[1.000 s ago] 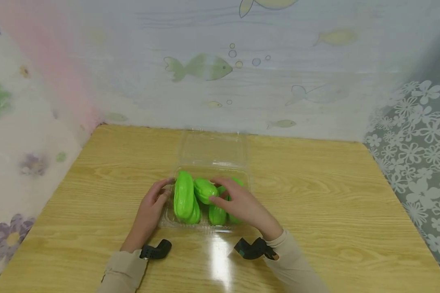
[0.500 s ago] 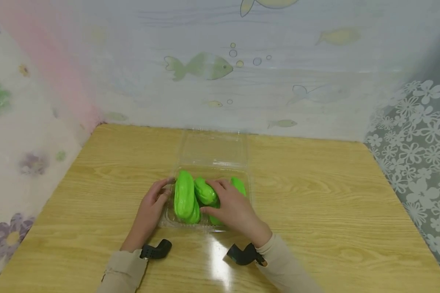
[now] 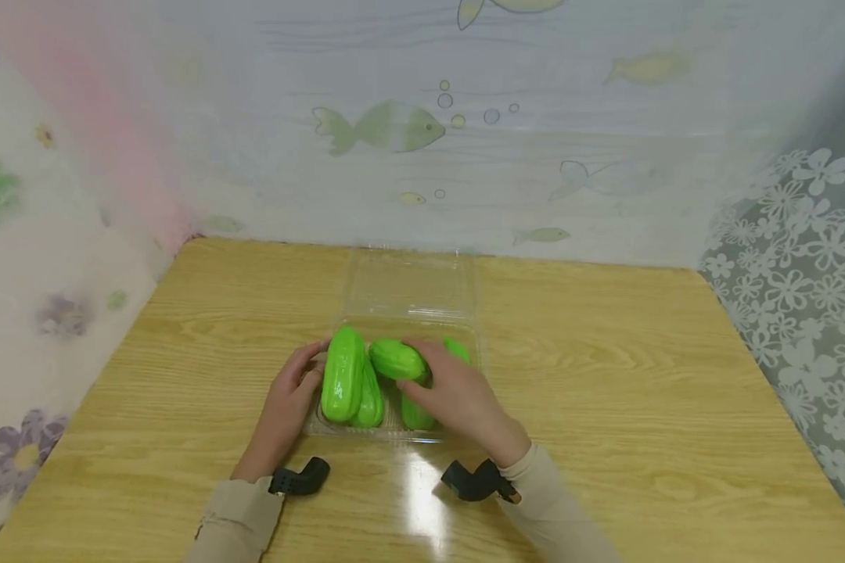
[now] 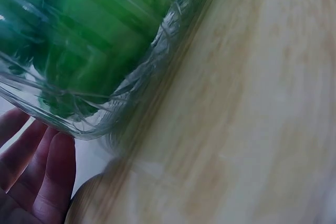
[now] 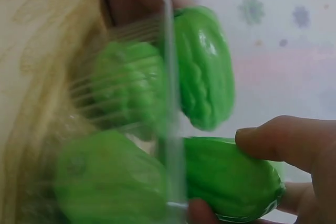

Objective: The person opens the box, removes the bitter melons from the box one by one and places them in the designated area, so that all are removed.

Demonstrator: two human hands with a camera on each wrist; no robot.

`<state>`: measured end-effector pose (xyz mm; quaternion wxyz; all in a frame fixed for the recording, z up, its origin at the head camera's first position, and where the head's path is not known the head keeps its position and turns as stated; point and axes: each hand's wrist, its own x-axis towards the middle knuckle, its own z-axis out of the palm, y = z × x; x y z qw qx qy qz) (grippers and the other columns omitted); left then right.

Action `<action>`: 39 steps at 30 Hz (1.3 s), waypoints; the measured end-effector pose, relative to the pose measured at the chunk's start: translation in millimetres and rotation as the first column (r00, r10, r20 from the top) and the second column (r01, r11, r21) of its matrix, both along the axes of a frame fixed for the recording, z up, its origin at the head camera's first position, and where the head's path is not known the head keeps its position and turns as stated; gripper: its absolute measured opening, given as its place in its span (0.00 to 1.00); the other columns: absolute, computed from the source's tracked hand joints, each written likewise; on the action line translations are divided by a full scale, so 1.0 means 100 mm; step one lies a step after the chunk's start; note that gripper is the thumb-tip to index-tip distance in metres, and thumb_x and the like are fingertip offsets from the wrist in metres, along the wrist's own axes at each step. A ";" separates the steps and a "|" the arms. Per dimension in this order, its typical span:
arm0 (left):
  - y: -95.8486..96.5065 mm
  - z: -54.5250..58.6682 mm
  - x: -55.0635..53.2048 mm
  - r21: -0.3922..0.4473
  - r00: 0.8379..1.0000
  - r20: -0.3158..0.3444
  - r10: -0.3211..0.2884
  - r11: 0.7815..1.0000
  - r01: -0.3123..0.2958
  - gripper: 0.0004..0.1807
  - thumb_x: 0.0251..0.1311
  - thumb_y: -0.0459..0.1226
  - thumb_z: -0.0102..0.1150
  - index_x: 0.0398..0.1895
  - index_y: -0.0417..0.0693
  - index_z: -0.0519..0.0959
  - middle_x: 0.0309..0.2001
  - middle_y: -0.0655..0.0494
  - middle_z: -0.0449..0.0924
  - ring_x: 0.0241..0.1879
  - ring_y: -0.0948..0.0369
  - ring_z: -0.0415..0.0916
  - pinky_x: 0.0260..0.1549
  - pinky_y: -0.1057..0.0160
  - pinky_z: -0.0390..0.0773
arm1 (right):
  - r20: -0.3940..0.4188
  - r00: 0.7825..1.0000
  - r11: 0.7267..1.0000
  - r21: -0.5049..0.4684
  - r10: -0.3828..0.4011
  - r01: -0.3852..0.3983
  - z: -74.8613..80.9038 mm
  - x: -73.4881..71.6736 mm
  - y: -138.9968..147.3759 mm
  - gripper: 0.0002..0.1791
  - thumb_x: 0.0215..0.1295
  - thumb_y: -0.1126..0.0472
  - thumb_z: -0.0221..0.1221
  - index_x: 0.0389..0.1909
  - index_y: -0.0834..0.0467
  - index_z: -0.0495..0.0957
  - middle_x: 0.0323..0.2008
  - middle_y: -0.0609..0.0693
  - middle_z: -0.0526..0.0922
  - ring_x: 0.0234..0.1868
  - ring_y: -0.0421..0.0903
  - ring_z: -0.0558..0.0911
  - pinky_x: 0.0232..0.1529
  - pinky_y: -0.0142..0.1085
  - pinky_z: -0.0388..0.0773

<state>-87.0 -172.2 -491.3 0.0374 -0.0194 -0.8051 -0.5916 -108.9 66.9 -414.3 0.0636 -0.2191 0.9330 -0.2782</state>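
My right hand (image 3: 465, 399) pinches a ridged green gourd (image 3: 397, 360) between thumb and fingers, above the middle of a clear plastic clamshell box (image 3: 408, 438). In the right wrist view that gourd (image 5: 226, 182) lies sideways, thumb on its upper side. On the left, one long gourd (image 3: 343, 375) leans over another (image 3: 369, 400). Further gourds on the right are partly hidden beneath my right hand. My left hand (image 3: 289, 407) rests against the box's left side; the left wrist view has its fingers (image 4: 58, 166) fairly straight, tips at the box's edge.
The box's transparent lid (image 3: 408, 281) lies folded back toward the wall (image 3: 591, 156), which is printed with fish. A wood-grain table (image 3: 605, 375) extends on both sides. Black camera mounts (image 3: 299, 477) sit on both wrists.
My right hand has shifted over the box, and its gourd now lies more sideways. The upper left gourd has tilted and slid left. My left hand has stayed put.
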 end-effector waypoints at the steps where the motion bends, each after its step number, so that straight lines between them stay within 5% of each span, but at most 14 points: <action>1: 0.00 0.00 0.00 0.004 1.000 0.004 0.001 1.000 -0.001 0.18 0.67 0.43 0.39 0.60 0.62 0.64 0.56 0.66 0.65 0.51 0.63 0.66 0.49 0.55 0.66 | 0.006 1.000 1.000 -0.001 -0.004 0.004 0.01 0.00 0.02 0.31 0.57 0.46 0.55 0.62 0.48 0.62 0.50 0.45 0.72 0.40 0.41 0.73 0.34 0.37 0.71; 17: 0.02 0.02 0.07 -0.011 1.000 0.011 0.010 1.000 -0.010 0.18 0.67 0.44 0.40 0.59 0.66 0.64 0.56 0.68 0.65 0.50 0.65 0.67 0.49 0.56 0.66 | 0.021 0.997 0.996 -0.060 -0.069 0.070 0.21 -0.07 0.28 0.27 0.55 0.50 0.56 0.58 0.45 0.66 0.40 0.44 0.74 0.30 0.42 0.71 0.27 0.36 0.68; 27: 0.12 0.27 0.19 0.000 1.000 0.016 -0.005 1.000 0.005 0.22 0.64 0.46 0.46 0.61 0.53 0.64 0.58 0.62 0.64 0.52 0.62 0.67 0.50 0.58 0.67 | 0.074 0.992 0.984 -0.140 -0.103 0.113 0.29 -0.10 0.50 0.25 0.58 0.42 0.54 0.56 0.43 0.65 0.40 0.44 0.75 0.32 0.44 0.72 0.29 0.37 0.68; 39: 0.17 0.36 0.27 -0.017 1.000 0.027 0.002 1.000 -0.002 0.19 0.67 0.43 0.42 0.60 0.57 0.64 0.55 0.59 0.66 0.49 0.60 0.68 0.46 0.54 0.67 | 0.083 0.984 0.971 -0.173 -0.155 0.168 0.33 -0.19 0.80 0.29 0.56 0.35 0.51 0.55 0.45 0.65 0.38 0.46 0.74 0.35 0.46 0.72 0.31 0.38 0.69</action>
